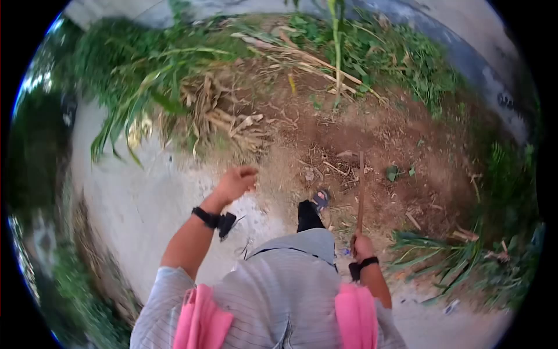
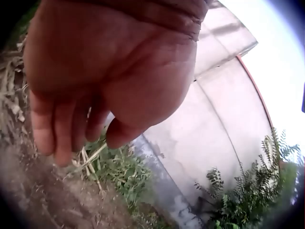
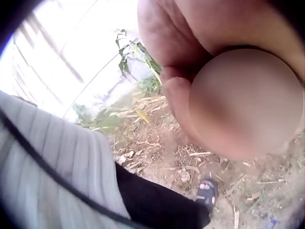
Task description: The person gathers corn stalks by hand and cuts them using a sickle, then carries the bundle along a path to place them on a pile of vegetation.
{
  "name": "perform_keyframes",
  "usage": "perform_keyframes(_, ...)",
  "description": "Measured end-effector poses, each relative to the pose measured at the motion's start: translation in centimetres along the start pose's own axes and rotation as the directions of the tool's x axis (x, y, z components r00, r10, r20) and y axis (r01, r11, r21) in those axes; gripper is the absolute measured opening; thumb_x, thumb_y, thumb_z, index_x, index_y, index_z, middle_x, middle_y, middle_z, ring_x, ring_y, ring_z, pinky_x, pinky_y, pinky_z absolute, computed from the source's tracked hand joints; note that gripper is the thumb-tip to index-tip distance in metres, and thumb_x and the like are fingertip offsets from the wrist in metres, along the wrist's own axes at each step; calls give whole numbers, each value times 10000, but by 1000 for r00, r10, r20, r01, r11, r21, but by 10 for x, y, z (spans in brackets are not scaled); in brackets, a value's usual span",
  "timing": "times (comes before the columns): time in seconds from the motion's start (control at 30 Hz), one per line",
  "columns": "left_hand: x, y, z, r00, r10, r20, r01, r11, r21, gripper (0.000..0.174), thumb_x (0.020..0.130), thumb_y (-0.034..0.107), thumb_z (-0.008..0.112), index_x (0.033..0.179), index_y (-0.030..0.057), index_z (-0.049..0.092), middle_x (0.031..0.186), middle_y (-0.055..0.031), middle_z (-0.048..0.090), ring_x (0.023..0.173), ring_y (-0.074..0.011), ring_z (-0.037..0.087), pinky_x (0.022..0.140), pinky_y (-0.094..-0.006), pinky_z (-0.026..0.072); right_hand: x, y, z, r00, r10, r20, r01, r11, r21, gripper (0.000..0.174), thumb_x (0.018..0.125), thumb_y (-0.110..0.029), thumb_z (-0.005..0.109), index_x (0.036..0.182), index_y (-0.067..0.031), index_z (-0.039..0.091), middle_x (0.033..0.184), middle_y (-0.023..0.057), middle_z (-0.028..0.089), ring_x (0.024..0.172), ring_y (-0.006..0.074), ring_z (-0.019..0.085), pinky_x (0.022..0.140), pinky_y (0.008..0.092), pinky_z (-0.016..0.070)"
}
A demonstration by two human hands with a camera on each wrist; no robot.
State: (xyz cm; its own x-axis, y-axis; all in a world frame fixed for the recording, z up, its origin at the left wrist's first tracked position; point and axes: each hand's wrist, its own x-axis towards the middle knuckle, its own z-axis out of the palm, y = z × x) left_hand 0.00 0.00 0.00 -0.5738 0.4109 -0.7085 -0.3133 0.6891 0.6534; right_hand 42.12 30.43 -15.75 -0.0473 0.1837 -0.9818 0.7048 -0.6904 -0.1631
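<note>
My right hand [image 1: 364,249] grips the near end of a long brown wooden stick [image 1: 361,192], which points forward over the bare soil. In the right wrist view, the curled fingers of the right hand [image 3: 176,95] show, partly covered by a blurred disc. My left hand [image 1: 235,183] is raised on the other side over the pale concrete, holding nothing. Its fingers hang loose and slightly bent in the left wrist view, where the palm of the left hand [image 2: 109,71] fills the upper part.
Dry stalks and leaves [image 1: 232,122] lie heaped ahead on the left. A green stalk [image 1: 337,46] stands upright near the far wall [image 1: 488,87]. Cut green leaves [image 1: 436,256] lie at the right. My sandalled foot [image 1: 320,199] is at the edge of the soil [image 1: 418,151].
</note>
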Motion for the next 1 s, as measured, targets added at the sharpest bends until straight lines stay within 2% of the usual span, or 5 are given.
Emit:
perform_keyframes(0.07, -38, -19, -9, 983, -176, 55, 176, 984, 5, 358, 904, 176, 658, 1185, -44, 636, 902, -78, 688, 737, -136, 648, 681, -282, 526, -3, 38, 17, 998, -59, -29, 60, 998, 30, 445, 1004, -454, 523, 718, -114, 544, 566, 6, 496, 443, 164, 473, 397, 329, 313)
perform_keyframes(0.2, 185, 175, -118, 985, 93, -142, -87, 995, 46, 331, 901, 161, 651, 1158, -46, 641, 884, -64, 680, 717, -127, 636, 643, -276, 514, 107, -337, 147, 971, -220, 96, 223, 975, -21, 488, 1039, -433, 429, 677, -118, 513, 533, 33, 487, 415, 181, 452, 394, 344, 333)
perform_keyframes(0.33, 295, 298, -181, 955, 228, -188, -207, 971, 123, 295, 894, 159, 647, 1109, -42, 652, 847, -51, 670, 701, -118, 620, 621, -267, 495, 131, -459, 179, 971, -229, 72, 229, 973, 1, 413, 1004, -419, 520, 763, -90, 584, 576, 34, 532, 434, 187, 503, 396, 351, 353)
perform_keyframes(0.6, 624, 520, -207, 884, 451, 127, -435, 690, 578, 313, 885, 176, 564, 1146, 25, 650, 900, -194, 695, 795, -327, 672, 726, -399, 527, 202, -514, 248, 801, -598, -22, 548, 748, -375, 555, 1028, -427, 404, 633, -64, 548, 507, 66, 531, 404, 193, 555, 387, 371, 423)
perform_keyframes(1.0, 952, 706, -114, 840, 231, 491, -487, -77, 870, 666, 840, 166, 687, 1445, 37, 440, 1428, -243, 465, 1245, -348, 525, 1025, -408, 470, 104, -561, 426, 961, 194, -197, -43, 808, 588, 405, 1019, -398, 458, 883, -38, 584, 572, 6, 479, 402, 118, 453, 337, 284, 356)
